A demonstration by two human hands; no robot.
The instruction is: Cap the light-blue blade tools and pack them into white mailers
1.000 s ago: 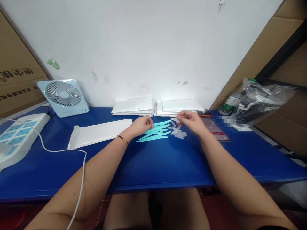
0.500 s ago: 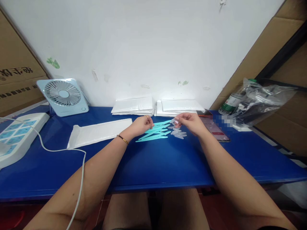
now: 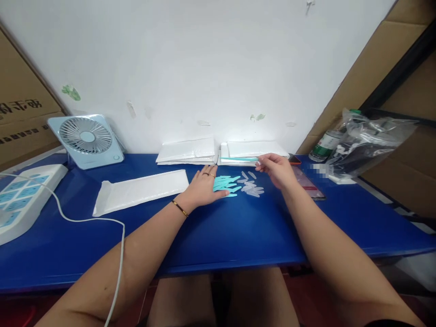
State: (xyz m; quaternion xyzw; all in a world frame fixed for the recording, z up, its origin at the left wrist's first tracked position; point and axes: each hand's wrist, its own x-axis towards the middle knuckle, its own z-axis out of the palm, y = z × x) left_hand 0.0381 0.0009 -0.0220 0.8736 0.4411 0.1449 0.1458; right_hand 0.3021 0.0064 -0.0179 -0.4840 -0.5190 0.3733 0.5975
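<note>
Between the thumb and fingers of my right hand (image 3: 275, 169), one end of a thin turquoise stick (image 3: 240, 159) is pinched. It points left, raised in front of the white packets. My left hand (image 3: 203, 187) is open, its fingers stretched out and thumb apart, at the left edge of a pile of turquoise sticks (image 3: 225, 182), partly covering it. Just right of that pile lie several small translucent pieces (image 3: 252, 188), narrow and rounded at the ends, loosely scattered below and left of my right hand.
A white padded envelope (image 3: 143, 190) lies to the left. Two stacks of white packets (image 3: 187, 151) stand against the wall. A fan (image 3: 86, 138), a power strip (image 3: 27, 200) and its cable are on the left. A phone (image 3: 306, 184), bottle (image 3: 325, 145) and plastic bag (image 3: 371, 141) are right.
My right hand has moved up and right and now holds a turquoise stick instead of working at a translucent piece. My left hand has gone from a pinch to spread fingers over the pile.
</note>
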